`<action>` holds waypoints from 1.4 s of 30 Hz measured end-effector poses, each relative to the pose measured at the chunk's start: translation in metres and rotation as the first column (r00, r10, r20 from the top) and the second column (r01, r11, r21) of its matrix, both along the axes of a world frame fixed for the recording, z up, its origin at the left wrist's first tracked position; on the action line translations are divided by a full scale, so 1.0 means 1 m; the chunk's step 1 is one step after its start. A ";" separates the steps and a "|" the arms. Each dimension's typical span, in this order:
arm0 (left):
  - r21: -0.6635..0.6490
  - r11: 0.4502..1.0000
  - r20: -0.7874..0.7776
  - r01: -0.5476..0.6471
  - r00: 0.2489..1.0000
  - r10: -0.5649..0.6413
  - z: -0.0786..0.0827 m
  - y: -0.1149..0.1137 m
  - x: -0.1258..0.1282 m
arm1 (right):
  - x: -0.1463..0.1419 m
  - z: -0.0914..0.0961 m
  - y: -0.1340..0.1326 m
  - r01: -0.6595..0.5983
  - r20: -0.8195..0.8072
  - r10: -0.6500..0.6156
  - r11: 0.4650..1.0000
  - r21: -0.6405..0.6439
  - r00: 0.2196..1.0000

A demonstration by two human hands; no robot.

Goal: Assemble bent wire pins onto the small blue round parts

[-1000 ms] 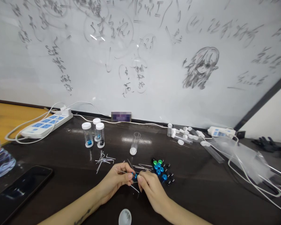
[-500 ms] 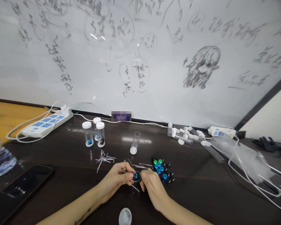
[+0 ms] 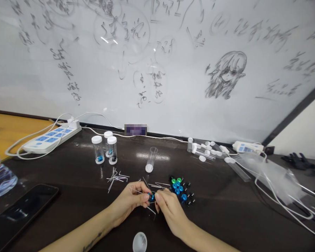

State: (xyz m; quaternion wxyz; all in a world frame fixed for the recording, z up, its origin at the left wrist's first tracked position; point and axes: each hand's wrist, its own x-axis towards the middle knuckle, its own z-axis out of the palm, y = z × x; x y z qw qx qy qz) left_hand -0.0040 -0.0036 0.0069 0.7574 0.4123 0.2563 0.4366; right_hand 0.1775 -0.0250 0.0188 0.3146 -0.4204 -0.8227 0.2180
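My left hand (image 3: pixel 132 198) is closed, its thumb and fingertips pinching a small blue round metal part (image 3: pixel 151 197). My right hand (image 3: pixel 172 208) has its fingers pressed together against the right side of that part; whatever they pinch is hidden. Thin L-shaped metal rods (image 3: pixel 151 210) lie around the fingertips, one crossing just below them. Right of my right hand are several loose blue round parts (image 3: pixel 183 197), green ones (image 3: pixel 179 180) and small black screw-like pieces (image 3: pixel 189 203). A clear tube (image 3: pixel 152 156) with a white base stands upright beyond my hands.
Left of centre stand three capped clear tubes (image 3: pixel 97 148) with small parts inside, near a pile of bent rods (image 3: pixel 117 176). A phone (image 3: pixel 23 213), a power strip (image 3: pixel 52 138) and a water bottle (image 3: pixel 1 178) are farther left. White caps (image 3: pixel 202 158), tubes and cables lie right; a translucent cup (image 3: pixel 140 242) is in front.
My right hand has shifted slightly left, closer to the blue part. The dark piece seen between the hands before is now mostly hidden. My left hand keeps its pinch.
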 end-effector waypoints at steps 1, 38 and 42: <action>0.000 1.000 0.003 -0.001 1.000 0.001 0.000 0.000 0.000 | 0.000 0.000 0.000 0.001 0.000 -0.001 1.000 0.000 1.000; -0.003 0.999 0.024 -0.040 0.999 0.040 0.001 0.002 0.000 | 0.000 -0.003 0.001 0.082 -0.087 -0.084 0.996 -0.025 0.993; 0.000 0.999 0.043 -0.047 0.998 0.047 0.000 0.003 0.000 | -0.001 -0.004 0.002 0.077 -0.173 -0.081 0.997 -0.027 0.982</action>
